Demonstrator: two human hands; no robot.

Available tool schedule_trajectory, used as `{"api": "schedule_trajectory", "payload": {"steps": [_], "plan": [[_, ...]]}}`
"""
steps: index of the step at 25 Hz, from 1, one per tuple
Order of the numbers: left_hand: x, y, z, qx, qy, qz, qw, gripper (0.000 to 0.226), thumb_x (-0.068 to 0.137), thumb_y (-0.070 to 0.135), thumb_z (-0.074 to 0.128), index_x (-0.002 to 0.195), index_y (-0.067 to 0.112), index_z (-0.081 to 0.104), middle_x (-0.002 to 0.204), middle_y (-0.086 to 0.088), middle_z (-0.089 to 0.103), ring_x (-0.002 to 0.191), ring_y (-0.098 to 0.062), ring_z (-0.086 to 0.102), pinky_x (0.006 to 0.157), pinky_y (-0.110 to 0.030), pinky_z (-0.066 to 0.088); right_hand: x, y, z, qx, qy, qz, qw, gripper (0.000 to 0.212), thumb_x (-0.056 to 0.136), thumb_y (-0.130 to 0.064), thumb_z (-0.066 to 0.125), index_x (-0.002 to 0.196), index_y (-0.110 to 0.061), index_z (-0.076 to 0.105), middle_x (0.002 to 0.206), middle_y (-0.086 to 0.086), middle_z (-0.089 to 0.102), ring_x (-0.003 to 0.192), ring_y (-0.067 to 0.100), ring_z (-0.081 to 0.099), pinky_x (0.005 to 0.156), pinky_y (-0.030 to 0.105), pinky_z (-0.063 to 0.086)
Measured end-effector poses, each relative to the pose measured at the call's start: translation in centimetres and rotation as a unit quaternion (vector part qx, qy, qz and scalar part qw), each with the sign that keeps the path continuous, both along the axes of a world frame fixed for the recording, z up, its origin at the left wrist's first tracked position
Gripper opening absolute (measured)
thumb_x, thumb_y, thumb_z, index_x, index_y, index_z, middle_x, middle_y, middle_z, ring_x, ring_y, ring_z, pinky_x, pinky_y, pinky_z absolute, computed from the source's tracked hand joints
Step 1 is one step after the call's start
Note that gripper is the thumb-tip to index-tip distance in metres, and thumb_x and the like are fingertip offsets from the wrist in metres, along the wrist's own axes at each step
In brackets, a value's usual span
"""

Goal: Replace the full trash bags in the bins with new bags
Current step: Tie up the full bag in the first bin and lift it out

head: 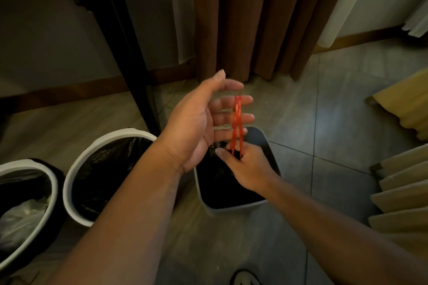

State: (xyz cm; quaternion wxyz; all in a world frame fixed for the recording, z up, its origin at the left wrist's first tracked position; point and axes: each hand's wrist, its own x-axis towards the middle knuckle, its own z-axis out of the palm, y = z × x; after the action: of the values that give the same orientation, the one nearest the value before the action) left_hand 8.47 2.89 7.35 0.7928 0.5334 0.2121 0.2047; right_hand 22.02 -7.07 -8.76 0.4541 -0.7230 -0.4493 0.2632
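Black trash bag (222, 190) in grey square bin (231, 209), red drawstring (236, 120) gripped by right hand (249, 166), left hand (196, 127) released, fingers (222, 118) straight

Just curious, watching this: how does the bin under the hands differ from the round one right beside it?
The grey bin is rectangular; the round bin has a white rim. The right hand holds the grey bin's red drawstrings up; no hand touches the round bin. Both are lined with black bags.
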Motion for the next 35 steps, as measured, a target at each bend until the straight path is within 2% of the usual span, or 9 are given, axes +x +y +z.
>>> {"api": "schedule_trajectory", "payload": {"steps": [3, 7, 10, 14, 17, 22, 26, 31, 35], "plan": [[0.1, 0.1, 0.9, 0.031, -0.020, -0.012, 0.999, 0.036, 0.100, 0.048, 0.058, 0.122, 0.021, 0.067, 0.119, -0.016, 0.077, 0.112, -0.034, 0.075, 0.094, -0.053, 0.061, -0.3, -0.3, -1.4, -0.022, -0.016, -0.036, 0.999, 0.037, 0.092, -0.077, 0.047, 0.089, -0.048, 0.070, 0.079, -0.023, 0.072, 0.070, -0.004, 0.068, 0.062, 0.015, 0.044], [0.7, -0.6, -1.0, 0.102, -0.006, 0.020, 0.995, 0.021, 0.100, 0.007, 0.066, 0.117, 0.018, 0.067, 0.116, -0.006, 0.079, 0.104, -0.028, 0.078, 0.081, -0.045, 0.065, -0.3, -0.3, -0.5, -0.006, -0.031, -0.019, 0.999, 0.038, 0.086, -0.089, 0.043, 0.100, -0.060, 0.062, 0.098, -0.024, 0.072, 0.089, -0.005, 0.069, 0.077, 0.023, 0.049], [0.6, -0.3, -2.3, 0.131, 0.035, 0.028, 0.990, 0.032, 0.100, 0.002, 0.066, 0.124, 0.024, 0.065, 0.114, 0.002, 0.080, 0.098, -0.025, 0.079, 0.082, -0.047, 0.065, 0.1, -1.4, 2.3, 0.094, -0.075, -0.036, 0.992, 0.027, 0.093, -0.072, 0.057, 0.115, -0.056, 0.059, 0.112, -0.026, 0.069, 0.103, -0.003, 0.069, 0.077, 0.013, 0.053], [0.8, 0.0, -3.4, 0.087, 0.041, 0.057, 0.994, 0.030, 0.100, 0.005, 0.067, 0.125, 0.018, 0.058, 0.110, -0.001, 0.081, 0.097, -0.024, 0.080, 0.076, -0.037, 0.066, 0.3, -2.5, 4.9, 0.130, -0.167, -0.046, 0.976, 0.017, 0.099, -0.046, 0.064, 0.098, -0.031, 0.072, 0.095, -0.016, 0.070, 0.087, 0.007, 0.069, 0.070, 0.013, 0.050], [0.4, 0.2, -4.0, 0.070, 0.060, 0.086, 0.992, 0.020, 0.099, 0.004, 0.068, 0.116, 0.007, 0.058, 0.103, -0.008, 0.081, 0.093, -0.026, 0.080, 0.076, -0.037, 0.066, -0.1, -2.7, 6.3, 0.108, -0.109, -0.035, 0.988, 0.018, 0.096, -0.046, 0.066, 0.090, -0.030, 0.074, 0.085, -0.014, 0.071, 0.076, 0.010, 0.069, 0.064, 0.011, 0.047], [-0.1, 0.2, -5.2, 0.023, 0.062, 0.158, 0.985, 0.011, 0.092, 0.004, 0.077, 0.098, 0.004, 0.068, 0.085, -0.018, 0.078, 0.075, -0.022, 0.077, 0.063, -0.027, 0.063, -0.3, -3.1, 6.4, 0.115, -0.035, -0.063, 0.991, 0.019, 0.102, -0.032, 0.068, 0.087, -0.024, 0.075, 0.079, -0.003, 0.075, 0.072, 0.016, 0.073, 0.065, 0.032, 0.059], [-0.3, 0.6, -5.9, 0.037, 0.073, 0.183, 0.980, 0.015, 0.085, 0.024, 0.083, 0.082, 0.012, 0.073, 0.071, -0.007, 0.073, 0.063, -0.012, 0.069, 0.060, -0.022, 0.057, -0.3, -3.1, 7.0, 0.110, 0.213, -0.097, 0.966, 0.021, 0.096, -0.026, 0.069, 0.078, -0.016, 0.074, 0.069, 0.007, 0.069, 0.067, 0.024, 0.066, 0.067, 0.035, 0.054], [-0.9, 1.2, -5.2, 0.039, 0.016, 0.168, 0.985, 0.021, 0.072, 0.044, 0.085, 0.074, 0.024, 0.080, 0.126, 0.002, 0.072, 0.116, -0.014, 0.067, 0.106, -0.038, 0.050, 1.2, -3.6, 9.2, 0.139, 0.308, -0.075, 0.938, 0.038, 0.097, -0.041, 0.062, 0.065, -0.022, 0.068, 0.073, 0.007, 0.063, 0.076, 0.026, 0.063, 0.068, 0.033, 0.051], [-0.2, 0.9, -5.0, -0.071, -0.084, 0.130, 0.985, 0.011, 0.086, 0.031, 0.076, 0.084, 0.021, 0.080, 0.135, -0.010, 0.071, 0.123, -0.020, 0.065, 0.112, -0.049, 0.043, 2.6, -3.9, 11.0, 0.160, 0.220, -0.114, 0.956, 0.042, 0.095, -0.044, 0.061, 0.059, -0.025, 0.065, 0.089, 0.004, 0.066, 0.093, 0.015, 0.064, 0.083, 0.031, 0.048]]}}
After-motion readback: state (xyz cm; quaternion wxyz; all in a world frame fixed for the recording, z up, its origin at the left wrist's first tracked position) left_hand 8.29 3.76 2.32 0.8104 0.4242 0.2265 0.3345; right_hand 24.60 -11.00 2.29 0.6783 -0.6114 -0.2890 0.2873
